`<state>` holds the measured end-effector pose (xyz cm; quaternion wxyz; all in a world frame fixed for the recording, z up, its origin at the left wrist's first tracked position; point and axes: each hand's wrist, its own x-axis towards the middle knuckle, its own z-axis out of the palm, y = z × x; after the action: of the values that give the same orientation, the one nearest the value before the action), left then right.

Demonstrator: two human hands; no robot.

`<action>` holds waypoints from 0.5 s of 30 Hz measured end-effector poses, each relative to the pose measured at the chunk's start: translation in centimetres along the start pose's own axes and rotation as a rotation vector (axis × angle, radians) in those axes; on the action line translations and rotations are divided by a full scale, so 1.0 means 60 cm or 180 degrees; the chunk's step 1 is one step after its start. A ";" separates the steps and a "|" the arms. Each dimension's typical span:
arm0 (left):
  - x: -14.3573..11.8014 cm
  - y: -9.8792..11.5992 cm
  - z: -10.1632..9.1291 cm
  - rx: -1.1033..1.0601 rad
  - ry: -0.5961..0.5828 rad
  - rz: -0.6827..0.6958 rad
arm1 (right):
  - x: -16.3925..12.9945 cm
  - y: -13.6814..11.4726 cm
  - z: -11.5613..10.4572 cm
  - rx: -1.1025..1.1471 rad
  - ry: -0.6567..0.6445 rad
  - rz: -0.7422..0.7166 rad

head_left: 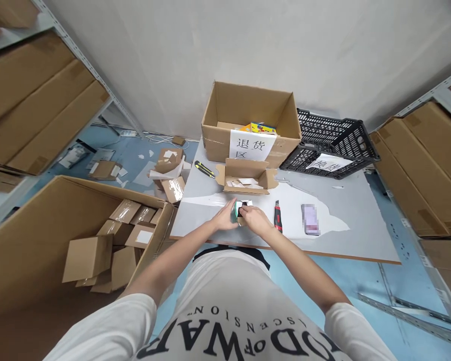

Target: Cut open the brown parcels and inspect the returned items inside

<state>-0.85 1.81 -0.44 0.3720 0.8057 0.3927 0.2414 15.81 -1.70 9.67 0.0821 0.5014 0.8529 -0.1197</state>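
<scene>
The person stands at a grey worktop [361, 235], both hands near its front edge and working on one small box [239, 205]. The small box lies between the two hands, in front of an open carton [244, 189], and shows a green side, a pale flap and a dark inside. The left hand [224, 217] is partly curled around the left side of the small box and has hold of it. The right hand [256, 220] is bent over the opening, its fingers drawn together at the dark part; whether they pinch anything cannot be told

The open carton has its flaps spread and white papers [248, 181] inside. Just behind it stands a large carton [285, 145] with a white sign on its front and a yellow packet [263, 128] within. To the right of that, a black crate [334, 135] carries another sign. A yellow and black cutter [205, 169] lies left of the open carton; a red and black cutter [278, 220] lies just beside the right hand, and a phone [310, 219] with a blurred-out screen rests farther right. On the person's left, a big box [30, 240] holds several small brown boxes [88, 256]
</scene>
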 end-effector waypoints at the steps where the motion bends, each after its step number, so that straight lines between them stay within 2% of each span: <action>1: -0.004 0.010 -0.009 0.0169 0.0054 0.0211 | -0.001 0.004 -0.003 -0.0012 0.0029 0.0014; 4: -0.007 0.047 -0.026 0.0745 0.0088 0.0934 | -0.010 0.020 -0.002 0.0023 0.0188 0.0064; 6: 0.001 0.072 -0.030 0.1151 -0.0045 0.1192 | -0.015 0.032 0.006 0.0084 0.0303 0.0160; 10: 0.020 0.103 -0.032 0.1858 -0.0078 0.1020 | -0.019 0.047 0.029 0.0269 0.0616 0.0365; 15: 0.006 0.102 -0.042 0.2212 0.0013 0.0510 | -0.021 0.047 0.047 0.0391 0.0874 0.0425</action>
<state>0.42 0.62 5.94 0.0548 0.9118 0.3878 0.1234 18.94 -2.22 6.97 -0.0583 0.5728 0.8120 -0.0963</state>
